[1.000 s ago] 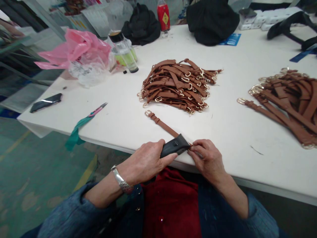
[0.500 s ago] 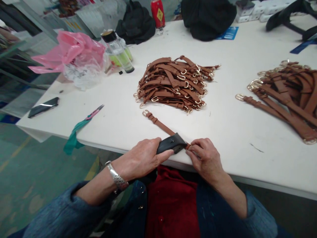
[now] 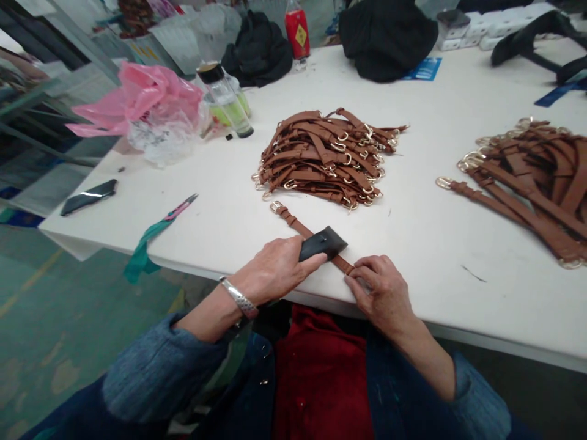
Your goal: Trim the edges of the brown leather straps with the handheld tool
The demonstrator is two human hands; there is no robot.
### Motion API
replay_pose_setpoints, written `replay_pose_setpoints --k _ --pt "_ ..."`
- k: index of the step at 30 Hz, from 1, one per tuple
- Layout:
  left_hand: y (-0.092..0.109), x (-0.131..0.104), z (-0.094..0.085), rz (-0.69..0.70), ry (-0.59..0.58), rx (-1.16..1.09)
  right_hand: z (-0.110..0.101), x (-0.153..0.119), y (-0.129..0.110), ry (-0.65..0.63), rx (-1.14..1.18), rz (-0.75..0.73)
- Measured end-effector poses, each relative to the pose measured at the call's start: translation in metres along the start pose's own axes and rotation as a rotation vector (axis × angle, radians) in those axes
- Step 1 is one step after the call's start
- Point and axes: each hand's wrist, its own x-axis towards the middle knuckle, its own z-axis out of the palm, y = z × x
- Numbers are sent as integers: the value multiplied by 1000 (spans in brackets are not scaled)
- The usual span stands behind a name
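My left hand (image 3: 277, 266) is wrapped round a black hand-held tool (image 3: 323, 243) with a blunt, squared end; its exact kind I cannot make out. Under the tool, a brown leather strap (image 3: 297, 226) runs slantwise across the table near the front edge. A gold buckle (image 3: 276, 207) is at its far end, beside two keeper loops. The near end of the strap is pinched between the thumb and fingers of my right hand (image 3: 380, 290), which partly hide it. The tool's end lies over the middle of the strap, a little apart from my right fingertips.
A heap of similar straps (image 3: 321, 156) lies just beyond, and another pile (image 3: 532, 183) sits at the right. Pink-handled snips (image 3: 180, 208) with green cloth, a phone (image 3: 89, 197), a pink bag (image 3: 151, 98) and a bottle (image 3: 229, 104) are on the left of the white table (image 3: 220, 226).
My left hand has moved the black tool up the strap, away from my right fingertips, uncovering more of the strap near them. My right hand keeps its pinch. The camera view has shifted slightly.
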Motion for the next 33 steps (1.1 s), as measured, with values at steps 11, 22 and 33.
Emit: replay_pose_setpoints --k 11,22,33 --pt "11 -3 -2 53 -90 -24 -1 0 -1 -19 -7 11" --pt "7 -1 -15 55 -186 23 -2 -1 -1 -6 3 -4" --pt "11 10 -9 86 -80 -24 0 -3 -1 18 -47 -22"
